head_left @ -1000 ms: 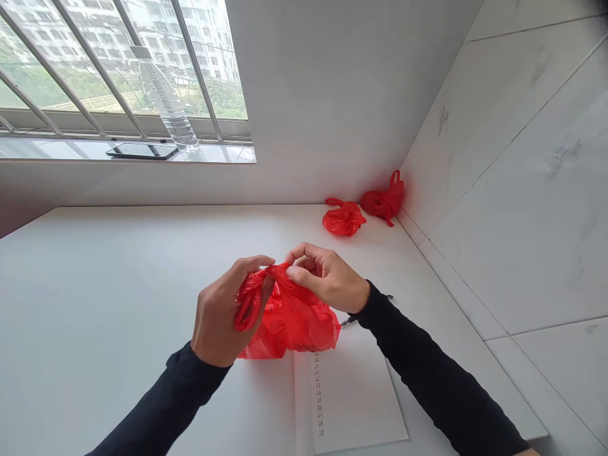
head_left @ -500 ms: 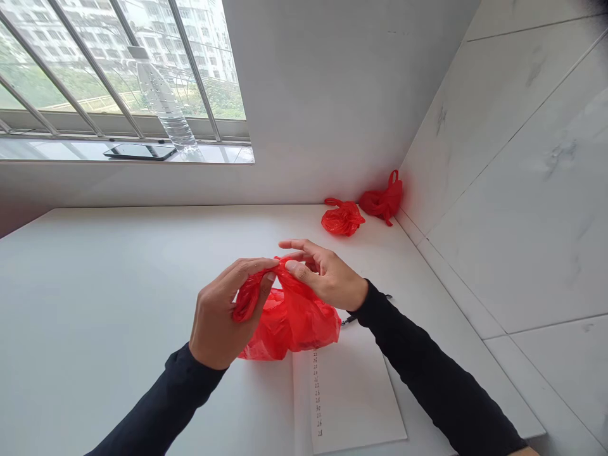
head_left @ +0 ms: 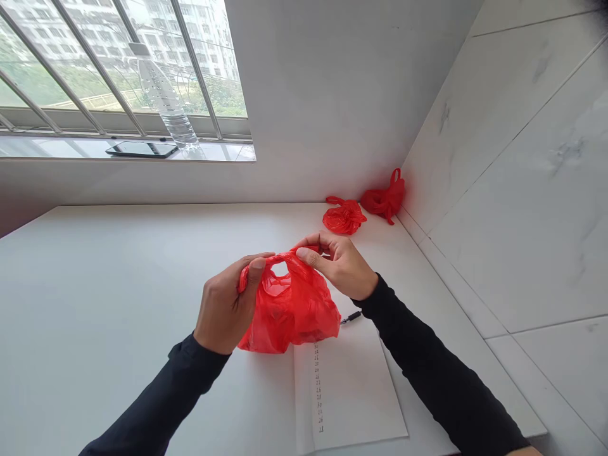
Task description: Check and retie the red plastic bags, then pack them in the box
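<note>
A thin red plastic bag (head_left: 297, 310) hangs between my two hands above the white table, its lower part spread wide over the top of a notebook. My left hand (head_left: 230, 301) pinches the bag's twisted upper part on the left, thumb on top. On the right, my right hand (head_left: 339, 263) grips the top of the bag between thumb and fingers. A small gap shows under the stretched top edge. What the bag holds, if anything, cannot be made out.
The notebook (head_left: 361, 392) with a handwritten column of numbers lies on the white table (head_left: 118, 285), a black pen (head_left: 351, 317) at its top. Two red bags (head_left: 344, 217) (head_left: 384, 201) rest at the back corner. A water bottle (head_left: 173, 117) and a dark tablet (head_left: 141, 149) are on the sill.
My hands have moved a little apart, and the bag's top is now stretched between them. Less of the bundled plastic shows in my left hand. More of the pen is visible.
</note>
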The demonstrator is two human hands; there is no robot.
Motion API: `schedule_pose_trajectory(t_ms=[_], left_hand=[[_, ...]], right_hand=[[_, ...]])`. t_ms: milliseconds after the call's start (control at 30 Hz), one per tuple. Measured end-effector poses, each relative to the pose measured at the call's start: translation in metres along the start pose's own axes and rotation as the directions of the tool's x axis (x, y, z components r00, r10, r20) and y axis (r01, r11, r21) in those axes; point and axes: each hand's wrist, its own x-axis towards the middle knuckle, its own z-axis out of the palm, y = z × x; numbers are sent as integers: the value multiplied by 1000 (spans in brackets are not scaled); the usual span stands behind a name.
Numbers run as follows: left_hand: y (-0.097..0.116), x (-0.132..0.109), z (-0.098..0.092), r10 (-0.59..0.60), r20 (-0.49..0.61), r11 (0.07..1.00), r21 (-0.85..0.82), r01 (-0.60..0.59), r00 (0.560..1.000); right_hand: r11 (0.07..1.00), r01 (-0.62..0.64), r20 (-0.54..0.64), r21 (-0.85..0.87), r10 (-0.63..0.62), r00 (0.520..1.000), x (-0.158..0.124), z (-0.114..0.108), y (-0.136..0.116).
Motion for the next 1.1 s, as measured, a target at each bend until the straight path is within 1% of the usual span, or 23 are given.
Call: schedule_pose_trajectory(t_ms=[200,267,367,433,500,567,633,667,733,800,833,867,900,967,1000,1033,1100], left_hand=[[-9,5,-3,38,-25,992,122,-34,999],[-12,7,-4,15,-39,990,144,-9,999],[-19,10,-7,-25,-81,985,169,39,996],[-25,11,-10,-68,-106,975,202,89,992],[-29,12,-12,-136,-116,956,246,161,984],[-33,14,-14,-216,-119,932,272,241,969],[-34,15,-17,-286,-129,913,262,311,949],[-35,16,-18,-314,-137,911,236,339,939],[-35,18,-20,-362,-140,916,131,380,921],[-34,20,-22,-407,-115,913,-31,406,906],[-33,21,-22,-439,-89,894,-141,425,894],[-31,21,-23,-478,-45,853,-265,451,877],[-30,22,-23,-514,16,787,-390,478,858],[-27,23,-23,-548,153,612,-598,518,823],[-26,24,-22,-544,207,531,-665,524,813],[-26,25,-22,-532,246,472,-709,525,810],[-26,25,-20,-511,289,404,-750,523,809]], right_hand=[[999,-25,7,-41,25,1000,3,-8,3],[999,-32,-1,-44,32,1000,4,-10,6],[997,-45,-51,-60,42,998,7,-15,9],[995,-60,-84,-76,53,995,8,-21,11],[993,-71,-101,-90,62,993,10,-27,12],[992,-78,-116,-102,66,991,12,-32,13],[991,-90,-131,-104,76,989,13,-37,14],[990,-97,-133,-100,83,988,13,-38,14],[990,-106,-120,-89,95,988,14,-38,15],[991,-109,-92,-81,102,991,14,-37,16],[991,-110,-78,-79,104,992,14,-36,16],[991,-113,-64,-74,108,992,14,-35,17],[991,-115,-52,-68,111,992,14,-33,17],[992,-116,-36,-49,114,993,13,-31,18],[993,-115,-31,-37,114,993,12,-30,17],[993,-112,-28,-23,112,993,12,-28,17],[995,-100,-33,4,100,994,11,-26,17]])
